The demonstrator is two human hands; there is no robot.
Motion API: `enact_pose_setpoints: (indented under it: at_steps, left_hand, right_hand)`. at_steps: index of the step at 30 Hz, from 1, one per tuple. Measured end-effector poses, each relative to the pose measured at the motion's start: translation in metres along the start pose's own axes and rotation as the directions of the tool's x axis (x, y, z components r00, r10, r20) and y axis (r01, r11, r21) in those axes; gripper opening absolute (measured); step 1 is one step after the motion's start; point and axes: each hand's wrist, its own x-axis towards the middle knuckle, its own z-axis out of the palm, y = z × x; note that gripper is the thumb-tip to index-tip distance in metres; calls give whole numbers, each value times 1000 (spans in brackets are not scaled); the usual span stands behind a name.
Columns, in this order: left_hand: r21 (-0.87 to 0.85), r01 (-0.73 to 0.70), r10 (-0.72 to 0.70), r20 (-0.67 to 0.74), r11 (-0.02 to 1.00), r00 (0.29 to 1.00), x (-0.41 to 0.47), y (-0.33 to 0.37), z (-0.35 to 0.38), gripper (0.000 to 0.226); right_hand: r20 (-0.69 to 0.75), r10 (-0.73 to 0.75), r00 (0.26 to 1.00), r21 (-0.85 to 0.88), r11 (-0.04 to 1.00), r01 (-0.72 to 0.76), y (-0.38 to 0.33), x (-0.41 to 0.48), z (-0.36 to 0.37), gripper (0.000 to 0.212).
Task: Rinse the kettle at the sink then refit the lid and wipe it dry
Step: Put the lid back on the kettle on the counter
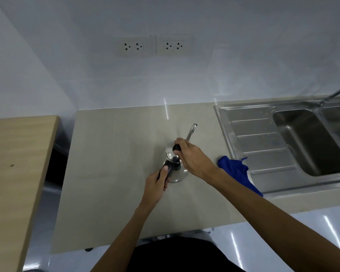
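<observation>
A shiny steel kettle [177, 174] with a thin curved spout stands on the beige counter [114, 173], near its middle. My left hand [156, 183] is wrapped around the kettle's black handle. My right hand [192, 156] pinches the black knob of the steel lid [171, 154], which sits on or just over the kettle's mouth; whether it is seated I cannot tell. A blue cloth [238, 171] lies crumpled on the counter to the right, partly under my right forearm and overlapping the sink's drainboard.
A steel sink [263, 142] with a ribbed drainboard and a deep basin fills the right side, with a tap [332, 95] reaching over it. A wooden table [14, 154] stands to the left across a gap. Two wall sockets sit above the counter.
</observation>
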Motion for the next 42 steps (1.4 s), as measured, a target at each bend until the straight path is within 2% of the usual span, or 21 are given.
enact_pose_setpoints:
  at_steps: [8,18,26,37,42]
  left_hand:
    - [-4,10,-10,19,1000,1000,-1,5,0,48]
    - [-10,24,-25,-15,1000,1000,3,-2,2,49]
    - [14,7,-6,-61,1000,998,3,-7,5,51]
    - [16,0,1,-76,1000,997,4,-10,6,57]
    - [24,10,-8,-88,1000,996,4,-12,6,57]
  right_hand:
    - [104,-20,994,-139,990,35,0,11,-10,25]
    - [76,-50,996,-96,994,57,2,3,-8,37]
    - [43,-67,997,-112,991,71,2,3,-7,33]
    - [5,28,1000,-7,1000,-28,-1,7,-1,32]
    - [12,-3,1000,-40,999,3,0,6,-2,30]
